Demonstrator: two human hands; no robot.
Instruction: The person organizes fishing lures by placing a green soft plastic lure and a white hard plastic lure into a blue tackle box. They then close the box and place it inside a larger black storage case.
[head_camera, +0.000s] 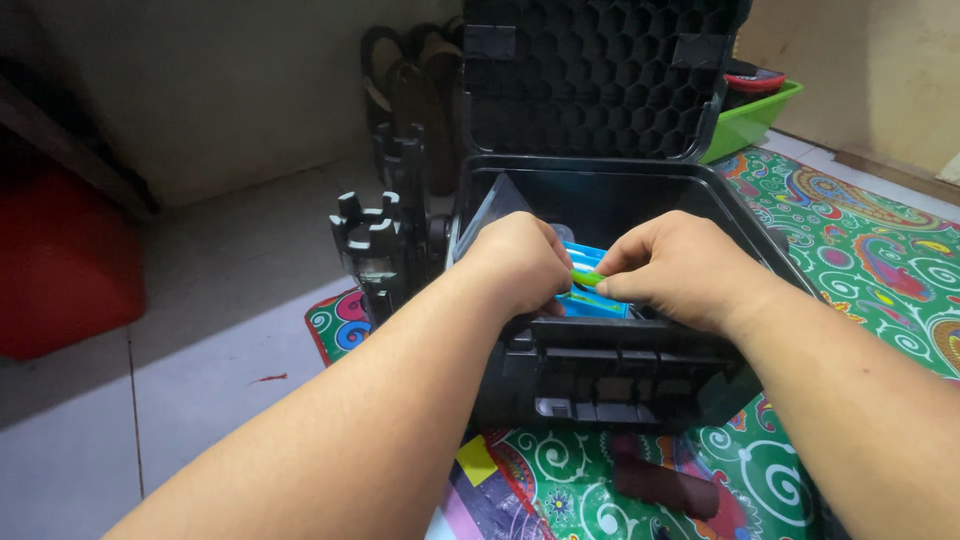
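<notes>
Both hands over open black tool case (610, 370), lid up: left hand (520, 262) and right hand (675, 268) pinch a small green piece (586, 278) between them above blue packet (590, 300) inside; piece not yet set down or lifted clear.

Both hands (600, 268) pinch green piece (587, 278) over open black case (610, 375).
</notes>
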